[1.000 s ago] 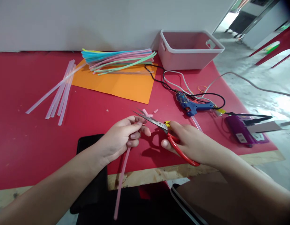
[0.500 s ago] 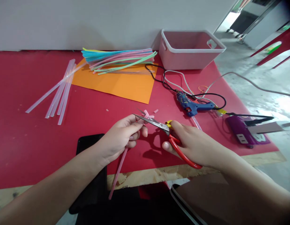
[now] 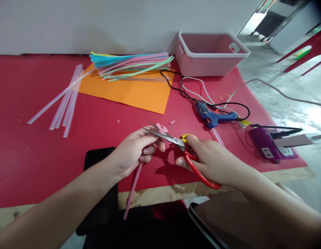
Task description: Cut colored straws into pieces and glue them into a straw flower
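Observation:
My left hand [image 3: 135, 148] is closed, pinching a thin pink pipe cleaner [image 3: 133, 192] whose long end hangs down past the table's front edge. Its upper end is hidden among the fingers. My right hand [image 3: 212, 155] grips a pair of scissors [image 3: 176, 141] with red and yellow handles. The blades lie slightly apart across the left fingertips, pointing left. Several short pink cut pieces [image 3: 162, 128] are clustered just behind the blades, and one loose piece [image 3: 172, 122] lies on the red tabletop.
A bundle of coloured pipe cleaners [image 3: 131, 64] rests on orange paper [image 3: 124, 93]. Clear glue sticks [image 3: 69, 100] lie left. A blue glue gun [image 3: 214, 117], cables, a purple power strip [image 3: 269, 148] and a plastic bin [image 3: 202, 65] are at right. A black phone-like slab [image 3: 100, 197] overhangs the front edge.
The scissors and my right hand have shifted slightly left, bringing the blades farther over my left fingertips. The pipe cleaner's hanging end has swung a little to the right.

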The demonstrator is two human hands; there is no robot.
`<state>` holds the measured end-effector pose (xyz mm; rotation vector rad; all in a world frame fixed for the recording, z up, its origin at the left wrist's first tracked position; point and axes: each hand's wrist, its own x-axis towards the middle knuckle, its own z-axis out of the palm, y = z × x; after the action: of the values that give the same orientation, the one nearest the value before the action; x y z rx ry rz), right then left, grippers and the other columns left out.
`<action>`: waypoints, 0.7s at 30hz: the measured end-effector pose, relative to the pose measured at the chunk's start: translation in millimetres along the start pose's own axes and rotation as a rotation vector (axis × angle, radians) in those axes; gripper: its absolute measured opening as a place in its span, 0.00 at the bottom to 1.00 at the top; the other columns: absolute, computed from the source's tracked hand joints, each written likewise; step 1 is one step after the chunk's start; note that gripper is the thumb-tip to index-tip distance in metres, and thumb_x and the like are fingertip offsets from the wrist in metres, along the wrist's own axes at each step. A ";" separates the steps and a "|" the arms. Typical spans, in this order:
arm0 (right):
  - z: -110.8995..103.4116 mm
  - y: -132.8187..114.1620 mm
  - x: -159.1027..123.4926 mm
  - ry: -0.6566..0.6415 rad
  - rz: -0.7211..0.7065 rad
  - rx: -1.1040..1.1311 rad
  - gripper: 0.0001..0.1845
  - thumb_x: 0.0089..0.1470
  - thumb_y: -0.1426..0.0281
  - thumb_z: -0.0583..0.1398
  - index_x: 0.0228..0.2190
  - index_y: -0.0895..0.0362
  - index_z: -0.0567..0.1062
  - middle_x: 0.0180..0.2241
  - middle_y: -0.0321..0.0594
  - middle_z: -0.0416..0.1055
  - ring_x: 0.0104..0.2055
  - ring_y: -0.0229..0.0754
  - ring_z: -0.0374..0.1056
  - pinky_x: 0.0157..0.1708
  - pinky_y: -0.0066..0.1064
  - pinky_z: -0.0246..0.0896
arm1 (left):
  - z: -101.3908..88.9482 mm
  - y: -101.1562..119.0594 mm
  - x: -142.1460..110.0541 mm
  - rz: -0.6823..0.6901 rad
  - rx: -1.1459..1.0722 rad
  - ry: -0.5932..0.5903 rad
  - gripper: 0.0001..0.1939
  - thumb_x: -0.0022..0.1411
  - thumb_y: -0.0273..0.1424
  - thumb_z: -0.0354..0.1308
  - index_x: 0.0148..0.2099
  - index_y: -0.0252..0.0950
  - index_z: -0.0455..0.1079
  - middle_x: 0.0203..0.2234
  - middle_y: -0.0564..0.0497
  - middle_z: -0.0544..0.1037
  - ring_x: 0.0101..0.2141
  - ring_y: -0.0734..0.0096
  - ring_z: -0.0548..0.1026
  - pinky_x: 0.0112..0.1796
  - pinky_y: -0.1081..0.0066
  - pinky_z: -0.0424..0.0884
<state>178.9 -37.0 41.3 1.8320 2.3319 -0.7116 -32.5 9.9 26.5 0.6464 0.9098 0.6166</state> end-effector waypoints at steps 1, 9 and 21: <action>0.1 0.1 0.0 0.003 0.001 -0.009 0.22 0.58 0.47 0.50 0.31 0.53 0.58 0.25 0.36 0.66 0.25 0.41 0.63 0.24 0.29 0.46 | 0.0 -0.2 -0.4 -0.004 0.004 -0.007 0.01 0.62 0.26 0.54 0.36 0.35 0.66 0.20 0.52 0.73 0.15 0.86 0.52 0.16 0.82 0.45; 0.7 0.3 0.8 0.009 -0.005 -0.039 0.22 0.59 0.47 0.50 0.29 0.53 0.59 0.24 0.37 0.67 0.25 0.43 0.64 0.24 0.30 0.45 | -0.4 -1.0 1.4 -0.009 0.020 -0.028 0.02 0.61 0.26 0.55 0.36 0.35 0.69 0.20 0.52 0.72 0.15 0.86 0.53 0.16 0.83 0.45; 0.3 6.7 4.5 -0.019 -0.051 0.031 0.23 0.59 0.48 0.51 0.28 0.54 0.60 0.22 0.35 0.65 0.22 0.39 0.60 0.24 0.29 0.46 | -3.3 -0.9 1.6 -0.039 0.012 -0.040 0.03 0.63 0.26 0.54 0.35 0.34 0.68 0.20 0.52 0.71 0.15 0.86 0.53 0.16 0.84 0.45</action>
<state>183.9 -32.0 37.4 1.7759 2.3768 -0.7718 -34.4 11.2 23.5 0.6487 0.8874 0.5620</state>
